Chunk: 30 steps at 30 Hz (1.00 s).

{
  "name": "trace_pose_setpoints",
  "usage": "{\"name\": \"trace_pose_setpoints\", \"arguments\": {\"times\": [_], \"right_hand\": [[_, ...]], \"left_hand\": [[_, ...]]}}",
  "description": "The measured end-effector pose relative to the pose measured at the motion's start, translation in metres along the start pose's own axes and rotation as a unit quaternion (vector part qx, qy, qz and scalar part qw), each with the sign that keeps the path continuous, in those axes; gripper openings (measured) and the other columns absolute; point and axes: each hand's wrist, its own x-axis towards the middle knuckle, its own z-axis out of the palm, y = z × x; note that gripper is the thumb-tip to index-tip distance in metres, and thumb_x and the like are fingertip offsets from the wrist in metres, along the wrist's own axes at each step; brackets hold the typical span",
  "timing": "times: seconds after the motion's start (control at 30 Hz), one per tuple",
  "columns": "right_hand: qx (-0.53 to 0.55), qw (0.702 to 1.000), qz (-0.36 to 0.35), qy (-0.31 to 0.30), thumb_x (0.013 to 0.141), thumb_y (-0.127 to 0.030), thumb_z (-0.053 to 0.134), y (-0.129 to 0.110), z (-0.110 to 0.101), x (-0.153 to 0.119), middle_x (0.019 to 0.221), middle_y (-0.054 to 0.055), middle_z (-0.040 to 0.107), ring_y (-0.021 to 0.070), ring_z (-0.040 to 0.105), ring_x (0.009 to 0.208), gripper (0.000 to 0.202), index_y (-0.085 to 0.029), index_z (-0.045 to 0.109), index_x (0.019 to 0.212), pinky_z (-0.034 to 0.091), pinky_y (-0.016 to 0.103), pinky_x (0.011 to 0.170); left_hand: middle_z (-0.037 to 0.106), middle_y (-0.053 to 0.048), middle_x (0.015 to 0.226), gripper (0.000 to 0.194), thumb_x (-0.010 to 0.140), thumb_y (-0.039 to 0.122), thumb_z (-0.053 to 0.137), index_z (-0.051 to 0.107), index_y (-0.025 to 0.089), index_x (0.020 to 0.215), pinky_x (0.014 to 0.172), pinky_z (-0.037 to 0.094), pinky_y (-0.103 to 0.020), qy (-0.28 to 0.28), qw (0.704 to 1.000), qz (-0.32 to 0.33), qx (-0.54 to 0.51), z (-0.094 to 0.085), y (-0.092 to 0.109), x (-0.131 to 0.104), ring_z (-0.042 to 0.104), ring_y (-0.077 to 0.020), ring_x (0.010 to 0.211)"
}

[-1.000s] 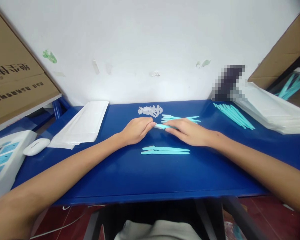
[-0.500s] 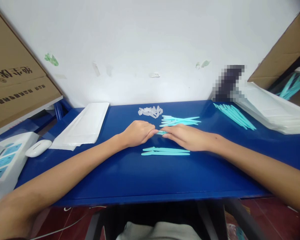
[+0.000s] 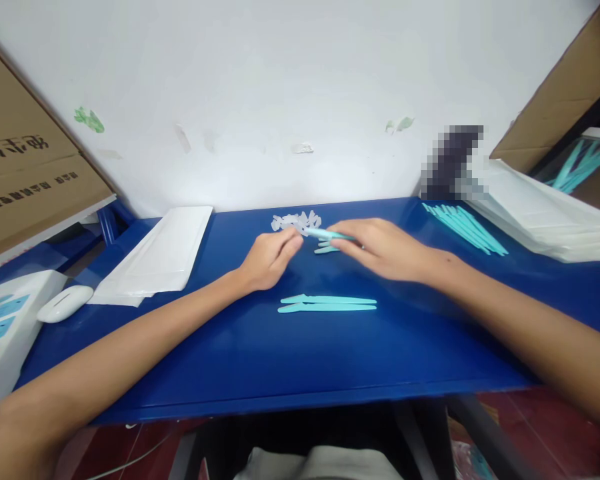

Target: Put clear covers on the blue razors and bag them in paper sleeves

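Since half a second ago both hands have lifted and shifted toward the far side of the blue worktop (image 3: 300,360), away from the two finished teal pieces (image 3: 329,304) that lie side by side near the middle. The right hand (image 3: 383,248) pinches a slim teal handle (image 3: 327,234) between thumb and fingertips, its far end pointing left; the fingers cover most of its length, so only the left part shows. The left hand (image 3: 270,257) has its fingertips drawn together at that exposed end, and something small and clear seems to sit there, but motion blur makes it impossible to tell whether it is gripped. Just beyond lies the heap of clear plastic caps (image 3: 297,221), partly blended into the glare. A loose pile of teal handles (image 3: 329,247) is almost wholly hidden under the right hand. Farther right a row of teal handles (image 3: 464,227) lies by a stack of white bags (image 3: 545,217); another white stack (image 3: 155,257) sits at left. A pixelated patch (image 3: 450,163) masks something against the wall.
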Motion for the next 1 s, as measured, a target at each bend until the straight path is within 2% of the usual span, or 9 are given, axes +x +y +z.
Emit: {"name": "trace_pose_setpoints", "arguments": {"times": [0.1,0.3,0.43,0.53,0.63,0.7,0.77,0.9,1.0], "right_hand": [[-0.041,0.998,0.035,0.034,0.108,-0.041,0.026,0.024,0.0,-0.004,0.116,0.013,0.069,0.0271,0.065,0.102,0.048,-0.018,0.061,0.131,0.045,0.036,0.081],[-0.134,0.99,0.035,0.008,0.105,-0.03,0.029,0.049,0.014,-0.005,0.107,0.014,0.065,0.0252,0.062,0.092,0.044,-0.017,0.064,0.127,0.043,0.035,0.073],[-0.166,0.986,0.028,0.004,0.104,-0.03,0.032,0.047,0.018,-0.003,0.107,0.015,0.067,0.0262,0.06,0.092,0.043,-0.016,0.068,0.122,0.039,0.037,0.075],[-0.171,0.984,0.039,0.032,0.102,-0.035,0.037,0.045,0.014,-0.003,0.109,0.015,0.068,0.0303,0.06,0.1,0.041,-0.016,0.069,0.122,0.037,0.041,0.08],[-0.133,0.987,0.06,0.065,0.099,-0.037,0.042,0.035,0.007,-0.003,0.085,0.008,0.07,0.0255,0.062,0.082,0.037,-0.018,0.071,0.111,0.035,0.044,0.086],[-0.087,0.992,0.059,0.068,0.097,-0.036,0.045,0.02,0.003,-0.003,0.062,0.001,0.061,0.0192,0.055,0.063,0.034,-0.018,0.073,0.101,0.036,0.041,0.085],[-0.055,0.995,0.042,0.066,0.096,-0.036,0.046,-0.001,0.001,-0.004,0.052,-0.001,0.054,0.0183,0.051,0.057,0.033,-0.018,0.073,0.095,0.038,0.036,0.077],[-0.032,0.999,-0.018,-0.005,0.095,-0.038,0.049,-0.04,0.005,-0.011,0.053,0.001,0.057,0.0211,0.056,0.061,0.033,-0.018,0.074,0.103,0.034,0.031,0.06],[-0.041,0.993,-0.091,-0.06,0.096,-0.037,0.052,-0.05,0.009,-0.015,0.066,0.004,0.064,0.0203,0.058,0.063,0.032,-0.016,0.073,0.109,0.034,0.031,0.058]], "left_hand": [[0.044,0.004,0.057,0.04,0.104,0.041,0.036,0.055,0.019,0.076,0.061,0.035,-0.027,0.033,0.997,-0.073,-0.005,-0.003,-0.008,0.003,0.043,-0.0126,0.053],[0.042,0.003,0.049,0.04,0.096,0.035,0.044,0.052,0.019,0.061,0.058,0.03,-0.03,-0.007,0.988,-0.119,0.101,-0.012,-0.025,0.005,0.04,-0.0138,0.047],[0.056,-0.001,0.058,0.022,0.091,0.029,0.048,0.065,0.02,0.08,0.06,0.034,-0.031,0.008,0.976,-0.129,0.175,-0.017,-0.039,0.002,0.051,-0.0186,0.053],[0.066,-0.006,0.084,0.025,0.092,0.029,0.049,0.069,0.018,0.102,0.067,0.044,-0.032,0.02,0.967,-0.134,0.216,-0.017,-0.046,0.0,0.061,-0.0229,0.074],[0.065,-0.013,0.116,0.038,0.096,0.031,0.044,0.065,0.016,0.125,0.089,0.051,-0.041,-0.011,0.969,-0.098,0.225,-0.015,-0.051,-0.002,0.062,-0.0287,0.105],[0.06,-0.016,0.133,0.043,0.098,0.029,0.041,0.061,0.015,0.133,0.102,0.047,-0.048,-0.049,0.973,-0.074,0.211,-0.014,-0.054,-0.001,0.056,-0.0309,0.121],[0.057,-0.015,0.141,0.044,0.099,0.027,0.039,0.06,0.015,0.135,0.108,0.044,-0.051,-0.08,0.975,-0.067,0.196,-0.013,-0.057,-0.001,0.053,-0.0311,0.129],[0.066,-0.013,0.131,0.04,0.099,0.026,0.039,0.068,0.015,0.124,0.106,0.047,-0.048,-0.09,0.982,-0.056,0.159,-0.013,-0.059,0.0,0.06,-0.0286,0.121],[0.071,-0.012,0.12,0.038,0.097,0.025,0.04,0.072,0.013,0.113,0.102,0.049,-0.046,-0.066,0.985,-0.046,0.153,-0.013,-0.057,0.0,0.064,-0.0278,0.112]]}}
